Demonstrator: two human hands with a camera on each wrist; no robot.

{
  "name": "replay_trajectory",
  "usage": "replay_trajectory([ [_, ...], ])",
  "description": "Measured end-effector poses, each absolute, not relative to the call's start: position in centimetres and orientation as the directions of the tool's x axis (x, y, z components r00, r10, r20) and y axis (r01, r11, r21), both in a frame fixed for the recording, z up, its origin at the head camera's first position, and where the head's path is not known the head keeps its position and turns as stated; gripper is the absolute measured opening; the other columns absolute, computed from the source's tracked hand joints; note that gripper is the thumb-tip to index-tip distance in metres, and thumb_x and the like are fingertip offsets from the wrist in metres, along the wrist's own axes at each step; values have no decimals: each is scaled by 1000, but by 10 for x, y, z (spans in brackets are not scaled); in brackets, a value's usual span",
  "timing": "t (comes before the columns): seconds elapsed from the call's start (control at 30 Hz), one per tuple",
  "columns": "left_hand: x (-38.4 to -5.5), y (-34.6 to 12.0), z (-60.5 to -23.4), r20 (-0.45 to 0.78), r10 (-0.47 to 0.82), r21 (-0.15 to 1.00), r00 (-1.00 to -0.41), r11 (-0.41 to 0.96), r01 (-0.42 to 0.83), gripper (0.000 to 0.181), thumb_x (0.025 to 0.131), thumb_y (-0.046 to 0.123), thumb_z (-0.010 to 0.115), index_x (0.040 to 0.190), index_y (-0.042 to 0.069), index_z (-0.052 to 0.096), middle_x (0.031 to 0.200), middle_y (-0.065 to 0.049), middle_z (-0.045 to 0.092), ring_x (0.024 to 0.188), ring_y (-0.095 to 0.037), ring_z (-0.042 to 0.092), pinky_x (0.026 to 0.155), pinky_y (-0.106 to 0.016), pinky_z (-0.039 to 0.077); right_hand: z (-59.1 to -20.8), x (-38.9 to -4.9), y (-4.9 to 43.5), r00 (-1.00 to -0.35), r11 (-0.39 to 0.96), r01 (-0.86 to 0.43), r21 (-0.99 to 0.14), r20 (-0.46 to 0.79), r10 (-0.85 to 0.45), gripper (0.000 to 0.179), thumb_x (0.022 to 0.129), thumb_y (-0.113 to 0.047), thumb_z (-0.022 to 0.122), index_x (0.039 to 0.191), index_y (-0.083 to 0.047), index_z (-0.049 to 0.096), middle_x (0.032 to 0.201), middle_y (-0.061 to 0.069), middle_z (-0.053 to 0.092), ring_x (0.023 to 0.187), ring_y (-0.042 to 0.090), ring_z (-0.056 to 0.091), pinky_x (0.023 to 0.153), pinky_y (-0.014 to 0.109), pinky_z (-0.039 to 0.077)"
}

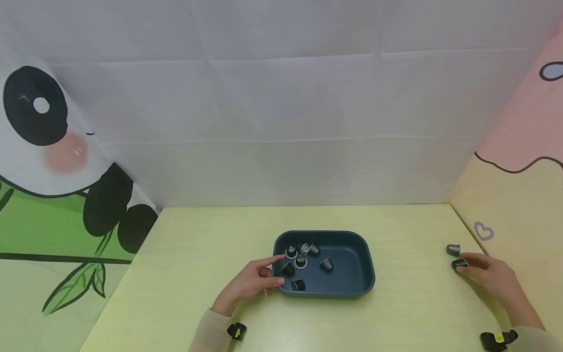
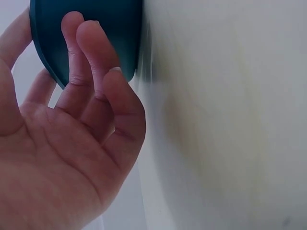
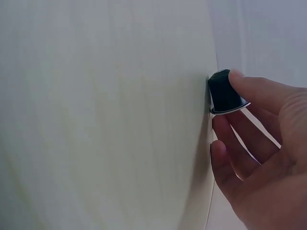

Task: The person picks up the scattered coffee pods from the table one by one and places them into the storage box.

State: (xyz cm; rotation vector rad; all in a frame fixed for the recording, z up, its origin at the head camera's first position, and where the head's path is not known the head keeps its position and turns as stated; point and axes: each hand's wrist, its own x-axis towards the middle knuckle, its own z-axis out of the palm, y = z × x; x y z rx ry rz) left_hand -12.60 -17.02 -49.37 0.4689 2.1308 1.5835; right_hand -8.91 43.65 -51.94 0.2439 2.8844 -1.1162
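Note:
A dark blue rectangular tray (image 1: 352,266) stands on the table, with several small coffee capsules (image 1: 327,264) lying at its left and middle. My left hand (image 1: 252,281) holds the tray's left end, index finger at the far rim and thumb near the front corner. In the left wrist view, its other fingers (image 2: 98,52) bend in front of the tray's outer wall. At the table's right side, my right hand (image 1: 490,274) pinches a black coffee capsule (image 3: 224,93) between thumb and fingers. Just beyond it sits a grey capsule (image 1: 453,250).
The pale yellow table (image 1: 211,230) ends at a white cloth backdrop (image 1: 281,171). A printed panel (image 1: 523,210) rises along the right edge, close to my right hand. Another printed panel (image 1: 66,230) borders the left side.

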Motion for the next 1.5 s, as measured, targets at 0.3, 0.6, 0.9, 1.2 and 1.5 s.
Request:
replay_trajectory([
  [0.3,-124,-170,-491,-160,499,956,-851,293,-8,64,89,13,76,148,12,50,71,-21,60,65,-31,61,62,-35,50,-521,-95,431,-989,764,147,-628,-88,118,72,89,-47,73,133,7,56,131,38,51,119,60,42,88,63,37],
  [0.6,-126,-169,-495,-155,503,957,-850,289,-4,64,91,11,75,149,10,48,72,-26,58,65,-32,60,62,-35,50,-516,-92,426,-992,787,126,-604,-83,95,66,92,-42,72,133,7,56,131,39,51,119,63,40,88,65,36],
  [0.9,-127,-169,-497,-157,500,953,-852,302,1,64,91,13,75,149,10,48,72,-23,59,66,-34,61,62,-36,50,-516,-91,428,-990,778,139,-612,-97,100,66,95,-42,68,135,9,53,130,40,51,118,64,40,86,65,38],
  [1.2,-126,-169,-498,-158,492,952,-856,307,1,64,91,14,75,149,11,48,71,-17,60,66,-31,62,61,-36,50,-516,-90,428,-991,774,134,-619,-93,98,65,94,-41,69,134,8,55,127,38,54,117,63,44,83,61,43],
  [1.5,-126,-169,-497,-151,494,956,-856,295,2,64,91,13,75,149,10,48,71,-21,60,66,-34,61,61,-36,50,-505,-88,419,-996,766,84,-637,-42,75,63,94,-40,69,134,7,56,129,38,54,118,62,43,83,63,40],
])
